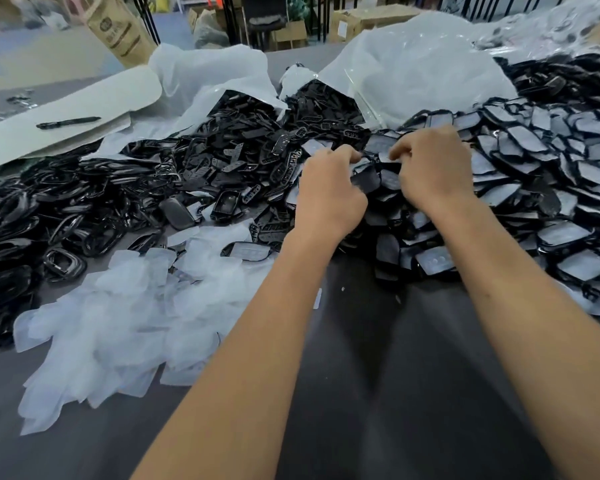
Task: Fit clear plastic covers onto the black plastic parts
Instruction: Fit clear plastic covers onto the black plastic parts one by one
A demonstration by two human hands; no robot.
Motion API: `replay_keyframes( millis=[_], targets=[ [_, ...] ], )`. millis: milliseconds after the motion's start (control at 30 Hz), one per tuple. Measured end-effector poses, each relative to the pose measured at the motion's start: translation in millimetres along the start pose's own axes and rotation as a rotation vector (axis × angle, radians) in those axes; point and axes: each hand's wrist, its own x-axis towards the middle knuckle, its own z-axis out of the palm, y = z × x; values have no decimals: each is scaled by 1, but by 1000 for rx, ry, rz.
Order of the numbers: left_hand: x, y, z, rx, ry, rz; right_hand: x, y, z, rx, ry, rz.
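A single wide-angle view from the person's head, looking forward and down across a dark table point(378, 393). Both forearms reach away from the camera, with the hands close, near the frame's middle. The table's far edge and stacked boxes point(368, 22) show along the top, curved by the lens.

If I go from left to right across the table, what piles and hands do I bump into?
Black rings → clear covers → left hand → right hand → covered parts.
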Motion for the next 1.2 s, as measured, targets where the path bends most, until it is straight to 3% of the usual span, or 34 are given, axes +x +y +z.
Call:
replay_keyframes(
  millis=[267,533,700,800,967,1200],
  targets=[
    [-27,-29,-26,1,124,-84,-10,-56,7,168,142,-111],
    [-52,-84,-96,111,329,-286,-37,-159,59,136,-218,-454],
    [-73,-137,-133,409,293,-604,-45,-195,79,91,-336,-591],
    [-82,-150,-141,461,244,-771,-51,-215,86,111,-368,-666],
    [-82,-162,-150,352,305,-748,-58,-239,91,92,-502,-663],
    [-86,-169,-156,167,419,-678,-55,-241,82,160,-487,-661]
  ],
)
